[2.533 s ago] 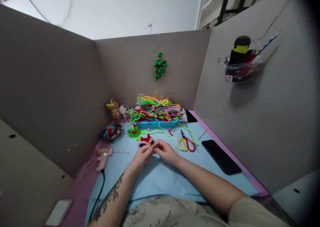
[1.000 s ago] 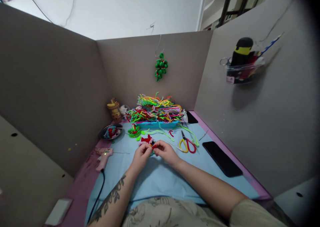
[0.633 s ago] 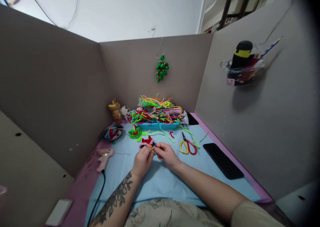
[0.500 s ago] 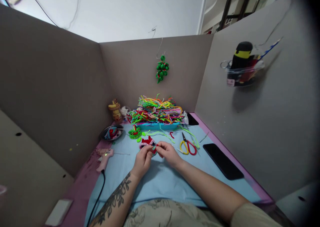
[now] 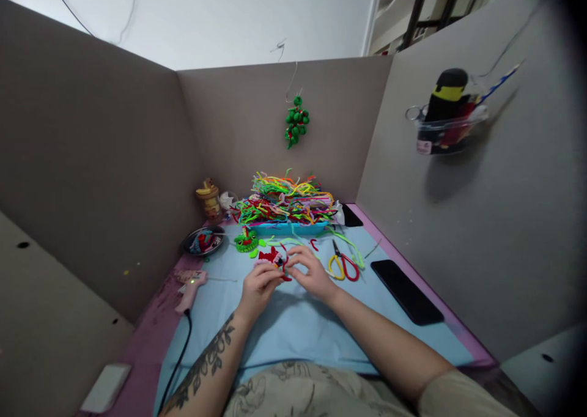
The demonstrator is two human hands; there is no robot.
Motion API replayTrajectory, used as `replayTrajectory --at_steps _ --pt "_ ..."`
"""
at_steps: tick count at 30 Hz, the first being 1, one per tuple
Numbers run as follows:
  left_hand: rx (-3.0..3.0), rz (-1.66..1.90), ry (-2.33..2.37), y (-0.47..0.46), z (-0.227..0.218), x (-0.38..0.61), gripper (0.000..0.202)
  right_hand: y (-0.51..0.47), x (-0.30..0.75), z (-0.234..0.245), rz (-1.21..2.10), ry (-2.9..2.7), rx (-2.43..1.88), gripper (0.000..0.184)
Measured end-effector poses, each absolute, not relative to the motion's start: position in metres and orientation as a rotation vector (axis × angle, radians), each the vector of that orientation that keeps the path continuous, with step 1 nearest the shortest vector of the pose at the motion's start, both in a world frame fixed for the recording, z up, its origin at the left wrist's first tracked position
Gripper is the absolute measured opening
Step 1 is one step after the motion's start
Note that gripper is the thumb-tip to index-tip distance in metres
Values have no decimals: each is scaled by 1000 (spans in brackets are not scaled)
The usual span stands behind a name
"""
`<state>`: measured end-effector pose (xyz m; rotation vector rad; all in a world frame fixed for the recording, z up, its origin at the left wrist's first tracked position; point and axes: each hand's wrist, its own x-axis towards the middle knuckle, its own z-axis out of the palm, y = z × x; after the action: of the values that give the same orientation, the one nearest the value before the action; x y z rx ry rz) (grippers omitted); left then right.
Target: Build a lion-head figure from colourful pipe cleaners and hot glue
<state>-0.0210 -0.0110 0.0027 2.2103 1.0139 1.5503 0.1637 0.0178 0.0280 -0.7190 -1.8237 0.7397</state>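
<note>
My left hand (image 5: pixel 257 287) and my right hand (image 5: pixel 310 273) meet over the light blue mat (image 5: pixel 293 325), fingertips pinched together on a short red pipe-cleaner piece (image 5: pixel 285 273). Just beyond the fingers lies a small red and pink fuzzy craft piece (image 5: pixel 268 258). A green fuzzy figure (image 5: pixel 246 241) sits a little farther back on the left. Scissors with one yellow and one red handle (image 5: pixel 342 265) lie on the mat to the right of my right hand.
A blue tray heaped with coloured pipe cleaners (image 5: pixel 287 207) stands at the back. A pink glue gun (image 5: pixel 189 282) with a black cord lies left, near a small dark dish (image 5: pixel 202 241). A black phone (image 5: pixel 406 290) lies right. Grey partition walls enclose the desk.
My hands have stayed together over the mat, working the red piece. The right hand has shifted slightly up and over the left fingertips.
</note>
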Motion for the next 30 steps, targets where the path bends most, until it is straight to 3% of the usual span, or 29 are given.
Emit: replayTrajectory --at_steps 2,4,14,17,23,30 --pt "2148 1644 1093 -13 6 -20 13 16 166 29 457 -1704 -752 6" --pt "2079 1713 1165 -15 9 -20 12 15 166 28 434 -1724 -728 6" --pt "2052 1721 1183 -14 11 -19 8 13 139 3 1209 -1706 -707 25" --pt "2112 1635 1137 -13 9 -16 11 14 139 1 1274 -1657 -738 24" --pt "2146 1537 1278 -12 5 -15 16 14 149 10 717 -1886 -815 12" --pt "2196 1383 1297 -7 -1 -17 14 16 156 9 368 -2118 -774 17"
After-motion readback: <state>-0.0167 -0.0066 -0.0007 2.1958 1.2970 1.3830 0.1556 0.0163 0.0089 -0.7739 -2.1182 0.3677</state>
